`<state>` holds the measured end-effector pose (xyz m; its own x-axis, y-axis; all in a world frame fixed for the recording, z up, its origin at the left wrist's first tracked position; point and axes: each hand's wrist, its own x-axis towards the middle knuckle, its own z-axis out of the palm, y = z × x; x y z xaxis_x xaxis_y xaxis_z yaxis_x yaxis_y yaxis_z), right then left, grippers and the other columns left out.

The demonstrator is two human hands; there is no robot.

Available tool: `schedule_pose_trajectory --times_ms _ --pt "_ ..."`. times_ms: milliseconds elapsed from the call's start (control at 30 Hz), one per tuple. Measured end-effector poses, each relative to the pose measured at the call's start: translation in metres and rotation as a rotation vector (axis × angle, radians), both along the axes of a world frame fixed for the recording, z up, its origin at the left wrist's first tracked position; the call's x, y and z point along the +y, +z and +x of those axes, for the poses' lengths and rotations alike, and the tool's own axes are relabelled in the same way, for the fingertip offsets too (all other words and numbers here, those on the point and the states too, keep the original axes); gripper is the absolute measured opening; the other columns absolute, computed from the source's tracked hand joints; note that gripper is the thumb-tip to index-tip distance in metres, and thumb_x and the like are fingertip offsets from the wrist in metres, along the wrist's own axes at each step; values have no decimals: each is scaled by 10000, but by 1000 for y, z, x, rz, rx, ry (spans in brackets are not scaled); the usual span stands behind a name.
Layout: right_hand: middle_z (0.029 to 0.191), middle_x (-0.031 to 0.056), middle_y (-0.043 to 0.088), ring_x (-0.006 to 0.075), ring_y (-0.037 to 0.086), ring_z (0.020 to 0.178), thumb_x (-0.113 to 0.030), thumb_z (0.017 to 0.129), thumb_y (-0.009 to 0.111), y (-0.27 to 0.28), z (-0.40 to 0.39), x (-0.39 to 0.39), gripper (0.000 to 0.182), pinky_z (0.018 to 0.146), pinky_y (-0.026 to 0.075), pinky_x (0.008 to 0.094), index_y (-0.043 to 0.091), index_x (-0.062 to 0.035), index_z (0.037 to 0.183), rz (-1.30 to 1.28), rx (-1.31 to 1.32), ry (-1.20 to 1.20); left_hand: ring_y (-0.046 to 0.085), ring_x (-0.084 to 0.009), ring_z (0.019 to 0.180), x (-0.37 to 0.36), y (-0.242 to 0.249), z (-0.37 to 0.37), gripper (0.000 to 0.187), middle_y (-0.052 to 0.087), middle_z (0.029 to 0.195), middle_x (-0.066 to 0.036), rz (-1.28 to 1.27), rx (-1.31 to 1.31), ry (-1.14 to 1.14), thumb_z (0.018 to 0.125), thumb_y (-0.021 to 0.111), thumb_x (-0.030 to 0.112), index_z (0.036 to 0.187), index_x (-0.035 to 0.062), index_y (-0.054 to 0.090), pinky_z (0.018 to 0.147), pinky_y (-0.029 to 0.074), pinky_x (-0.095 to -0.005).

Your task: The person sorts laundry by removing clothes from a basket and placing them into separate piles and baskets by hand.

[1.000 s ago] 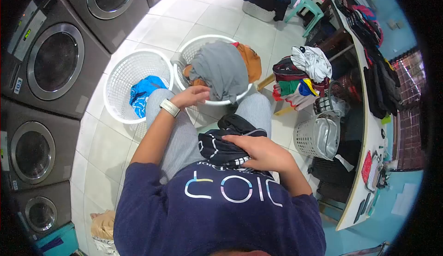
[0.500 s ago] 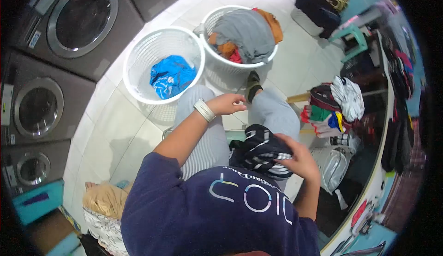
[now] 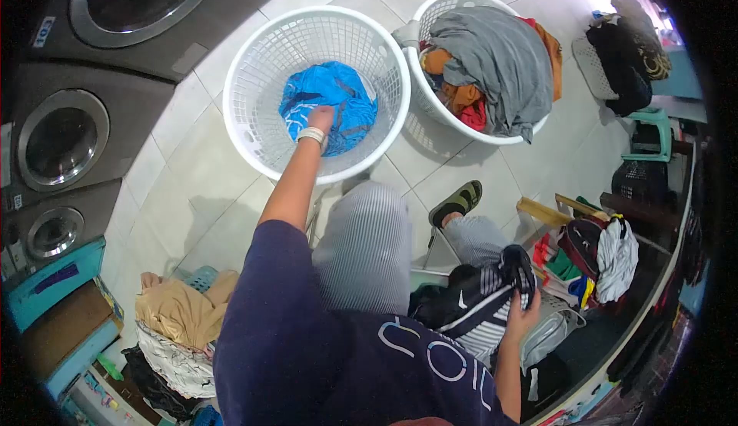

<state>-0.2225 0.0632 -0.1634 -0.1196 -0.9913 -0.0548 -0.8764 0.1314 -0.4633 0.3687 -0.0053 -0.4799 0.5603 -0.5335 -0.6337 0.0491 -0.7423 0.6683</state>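
Note:
My left hand (image 3: pixel 320 118) reaches down into a white laundry basket (image 3: pixel 254 80) and touches the blue garment (image 3: pixel 338 99) lying in it; whether the fingers grip the cloth is hidden. My right hand (image 3: pixel 525 314) is low at my right side, closed on a black and white striped garment (image 3: pixel 480 303) that lies on my lap. A watch with a white band sits on my left wrist.
A second white basket (image 3: pixel 430 7) heaped with grey, orange and red clothes stands to the right. Grey washing machines (image 3: pixel 69 134) line the left. A beige pile (image 3: pixel 181 314) lies lower left. Colourful clothes (image 3: pixel 592 253) sit at right, a green stool (image 3: pixel 649 130) beyond.
My left hand went from above my knee forward and down into the basket onto the blue garment. My right hand with the striped garment dropped to my right side. The view swung leftward.

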Motion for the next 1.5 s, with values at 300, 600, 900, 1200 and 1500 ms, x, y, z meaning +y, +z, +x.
schedule_pose_trajectory --times_ms 300,600,900,1200,1500 --pt "1005 135 576 213 532 907 -64 789 593 -6 4 -7 399 844 412 304 483 63 1150 -20 -112 -25 521 -382 1111 -6 -65 -25 686 570 1078 -312 421 -292 -507 745 627 492 1056 -116 565 942 415 -380" --pt "1160 185 515 285 518 1038 -71 694 648 8 33 -38 391 904 395 350 568 34 1063 164 6 150 582 -142 802 -43 106 -81 246 646 866 -73 -439 252 -434 875 518 190 957 -19 619 725 475 -313" --pt "1267 227 472 311 588 1001 -221 700 681 37 276 -75 411 882 438 365 613 -58 1072 763 -439 480 542 -264 652 22 357 -170 243 537 688 -140 -1414 1192 -1519 927 476 221 835 3 534 623 430 -368" --pt "1133 184 566 268 595 977 -213 713 682 57 124 -79 490 872 448 348 555 -35 1151 305 -89 297 581 -113 866 -51 185 -25 230 618 948 -45 -778 548 -319 886 574 155 1077 29 556 783 481 -264" --pt "1102 176 580 263 592 973 -191 722 673 61 51 -45 461 872 446 339 560 -8 1131 145 22 -10 533 -333 1108 20 -102 21 449 525 1199 -249 459 -415 -68 707 685 248 1073 13 574 927 439 -403"
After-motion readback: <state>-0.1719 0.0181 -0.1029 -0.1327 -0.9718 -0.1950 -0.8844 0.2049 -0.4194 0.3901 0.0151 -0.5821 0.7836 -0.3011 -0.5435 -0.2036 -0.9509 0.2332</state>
